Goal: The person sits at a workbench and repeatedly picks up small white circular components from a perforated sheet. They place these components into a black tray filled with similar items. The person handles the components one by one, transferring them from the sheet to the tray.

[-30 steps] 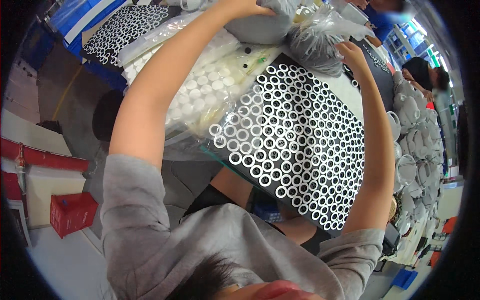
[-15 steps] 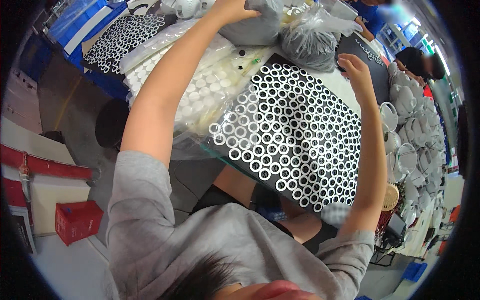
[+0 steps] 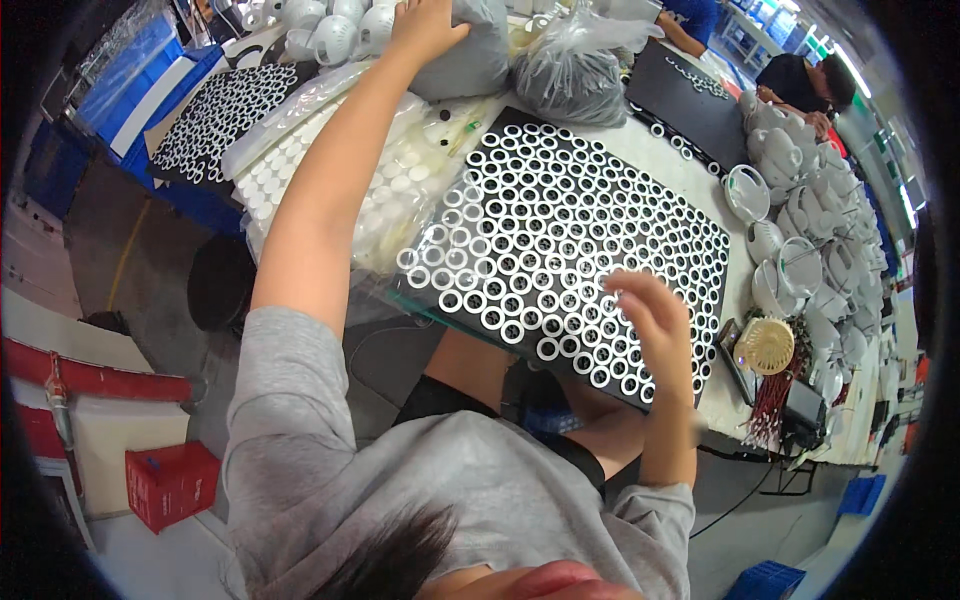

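At the far edge my left hand (image 3: 425, 32) is on a full grey plastic bag (image 3: 468, 62), thumb spread over its near side. The other fingertips are partly cut off by the picture's edge, but the hand looks closed on the bag. Hovering over the right part of a black board (image 3: 590, 372) is my right hand (image 3: 655, 315), fingers loosely bent and apart, holding nothing. Many white rings (image 3: 512, 330) with dark centres cover that board in close rows. Clear plastic sheeting (image 3: 400, 240) overlaps the board's left corner.
White discs (image 3: 290, 160) lie under plastic on the left, beside another ring-covered board (image 3: 225, 120). A clear bag of dark contents (image 3: 570, 80) stands beyond. White fan-like housings (image 3: 790, 200) pile up on the right near a cream basket (image 3: 766, 346). Two co-workers sit at the far right.
My right hand has come back toward me from beyond the board's far right side to above the rings. My left hand stays at the grey bag; the whole view has shifted slightly.
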Motion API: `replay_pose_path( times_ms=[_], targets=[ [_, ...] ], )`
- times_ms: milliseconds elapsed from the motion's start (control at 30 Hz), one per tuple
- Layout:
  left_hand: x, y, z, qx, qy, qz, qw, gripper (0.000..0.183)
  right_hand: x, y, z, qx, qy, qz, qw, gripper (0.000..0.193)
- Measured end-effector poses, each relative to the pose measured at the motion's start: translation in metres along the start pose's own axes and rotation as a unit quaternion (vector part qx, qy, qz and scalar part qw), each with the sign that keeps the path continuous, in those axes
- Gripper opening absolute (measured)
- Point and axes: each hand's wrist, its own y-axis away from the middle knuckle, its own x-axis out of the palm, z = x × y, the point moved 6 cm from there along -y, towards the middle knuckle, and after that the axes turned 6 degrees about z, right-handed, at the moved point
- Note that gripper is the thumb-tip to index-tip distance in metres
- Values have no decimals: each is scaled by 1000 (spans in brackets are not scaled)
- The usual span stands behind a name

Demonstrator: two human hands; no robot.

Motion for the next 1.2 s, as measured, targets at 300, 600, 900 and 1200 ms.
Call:
replay_pose_path(
  times_ms=[300, 600, 900, 1200],
  targets=[
    [55, -29, 10, -192, 9, 16, 981, 70, 7, 106, -44, 127, -210, -38, 969, 16],
    [43, -45, -1, -241, 47, 79, 966, 62, 8, 134, -63, 167, -292, -58, 940, 18],
    [48, -84, 19, -346, 1, 121, 931, 70, -3, 153, -68, 164, -273, -87, 944, 18],
    [110, -161, 143, -145, -6, 110, 983, 37, 10, 201, -110, 305, -259, -77, 913, 20]
  ],
)
